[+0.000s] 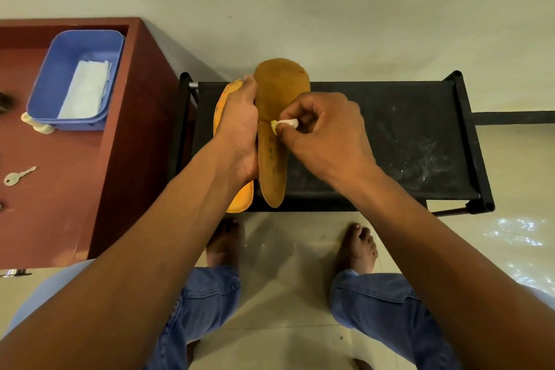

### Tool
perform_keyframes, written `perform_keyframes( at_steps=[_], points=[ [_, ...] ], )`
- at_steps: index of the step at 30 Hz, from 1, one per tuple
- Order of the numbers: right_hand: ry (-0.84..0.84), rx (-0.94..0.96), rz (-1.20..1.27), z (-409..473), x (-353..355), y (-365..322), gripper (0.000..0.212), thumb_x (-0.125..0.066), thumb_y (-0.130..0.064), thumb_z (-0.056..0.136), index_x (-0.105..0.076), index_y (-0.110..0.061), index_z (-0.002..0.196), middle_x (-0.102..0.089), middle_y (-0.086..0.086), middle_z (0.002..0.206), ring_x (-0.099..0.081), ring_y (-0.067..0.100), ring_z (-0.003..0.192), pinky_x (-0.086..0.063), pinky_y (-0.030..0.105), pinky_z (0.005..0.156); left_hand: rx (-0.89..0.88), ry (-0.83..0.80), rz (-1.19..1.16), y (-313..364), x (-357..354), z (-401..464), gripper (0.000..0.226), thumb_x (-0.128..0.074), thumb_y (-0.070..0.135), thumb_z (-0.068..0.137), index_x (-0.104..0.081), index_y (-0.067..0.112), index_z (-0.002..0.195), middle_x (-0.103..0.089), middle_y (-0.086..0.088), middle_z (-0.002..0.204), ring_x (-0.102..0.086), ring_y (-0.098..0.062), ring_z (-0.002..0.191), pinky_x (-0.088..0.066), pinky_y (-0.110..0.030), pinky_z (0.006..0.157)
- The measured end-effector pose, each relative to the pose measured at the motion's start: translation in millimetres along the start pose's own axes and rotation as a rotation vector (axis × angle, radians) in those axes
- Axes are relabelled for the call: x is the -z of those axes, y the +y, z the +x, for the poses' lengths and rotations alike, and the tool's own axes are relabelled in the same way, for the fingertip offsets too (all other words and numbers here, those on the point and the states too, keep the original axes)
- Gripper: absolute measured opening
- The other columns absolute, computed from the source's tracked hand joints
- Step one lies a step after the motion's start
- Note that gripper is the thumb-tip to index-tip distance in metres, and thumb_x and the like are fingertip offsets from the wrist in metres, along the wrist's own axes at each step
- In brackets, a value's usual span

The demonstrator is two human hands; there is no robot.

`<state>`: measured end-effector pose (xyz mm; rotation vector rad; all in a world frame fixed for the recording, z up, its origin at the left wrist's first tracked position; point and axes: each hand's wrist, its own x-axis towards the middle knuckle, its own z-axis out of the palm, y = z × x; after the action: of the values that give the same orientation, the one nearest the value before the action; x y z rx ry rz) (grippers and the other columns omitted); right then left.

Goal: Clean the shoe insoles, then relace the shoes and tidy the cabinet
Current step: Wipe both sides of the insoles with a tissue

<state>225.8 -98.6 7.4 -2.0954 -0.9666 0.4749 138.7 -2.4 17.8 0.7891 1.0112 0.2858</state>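
Note:
My left hand [240, 126] grips two insoles together over the black shoe rack [405, 135]. The brown insole [277, 90] faces me, toe end up, with dark specks along its lower half. An orange insole [240, 198] lies behind it, mostly hidden by my hand. My right hand [324, 129] pinches a small white wipe [286, 123], stained yellow at its tip, and presses it against the middle of the brown insole.
A red-brown cabinet [129, 135] stands at the left. On its top sits a blue plastic tub [78, 78] holding white tissues [85, 90], with a key [18, 176] nearer me. My bare feet [357, 246] stand on the tiled floor in front of the rack.

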Motion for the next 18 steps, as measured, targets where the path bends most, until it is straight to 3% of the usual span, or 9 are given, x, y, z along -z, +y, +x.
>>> perform_keyframes(
  at_steps=[4, 7, 12, 16, 18],
  points=[
    [0.185, -0.041, -0.225, 4, 5, 6, 0.004, -0.075, -0.028, 0.087, -0.071, -0.028, 0.087, -0.071, -0.01, 0.085, -0.069, 0.014, 0.076, -0.062, 0.04, 0.071, -0.01, -0.118, 0.081, -11, -11, -6, 0.066, -0.021, 0.057, 0.11, -0.074, 0.018, 0.111, -0.079, -0.004, 0.093, -0.075, -0.016, 0.085, -0.061, -0.032, 0.077],
    [0.233, -0.07, -0.209, 9, 9, 13, 0.003, -0.076, -0.028, 0.088, -0.074, -0.027, 0.09, -0.073, -0.008, 0.087, -0.071, 0.015, 0.077, -0.063, 0.041, 0.074, -0.03, -0.145, 0.114, -13, -16, -8, 0.063, -0.022, 0.058, 0.109, -0.074, 0.022, 0.113, -0.079, -0.002, 0.093, -0.073, -0.014, 0.085, -0.06, -0.029, 0.076],
    [0.083, -0.092, -0.044, 11, 6, 12, 0.007, -0.08, -0.025, 0.087, -0.077, -0.032, 0.088, -0.074, -0.012, 0.086, -0.072, 0.009, 0.076, -0.064, 0.038, 0.072, -0.032, -0.084, 0.074, -8, -9, -2, 0.068, -0.024, 0.062, 0.108, -0.067, 0.015, 0.132, -0.079, -0.004, 0.094, -0.077, -0.015, 0.079, -0.06, -0.028, 0.063],
    [-0.037, -0.061, -0.009, 7, 3, 5, 0.015, -0.082, -0.022, 0.086, -0.074, -0.034, 0.084, -0.072, -0.014, 0.084, -0.069, 0.005, 0.076, -0.064, 0.034, 0.073, -0.019, -0.034, 0.028, -4, -2, 1, 0.073, -0.026, 0.067, 0.105, -0.066, 0.013, 0.134, -0.078, -0.011, 0.109, -0.078, -0.022, 0.091, -0.062, -0.034, 0.072],
    [-0.03, -0.042, -0.024, 5, 2, 4, 0.016, -0.081, -0.023, 0.085, -0.072, -0.035, 0.083, -0.072, -0.014, 0.083, -0.069, 0.006, 0.075, -0.064, 0.036, 0.072, -0.005, -0.04, 0.02, -4, -2, -1, 0.073, -0.027, 0.067, 0.104, -0.066, 0.013, 0.133, -0.078, -0.012, 0.108, -0.079, -0.022, 0.089, -0.064, -0.035, 0.069]
  ],
)
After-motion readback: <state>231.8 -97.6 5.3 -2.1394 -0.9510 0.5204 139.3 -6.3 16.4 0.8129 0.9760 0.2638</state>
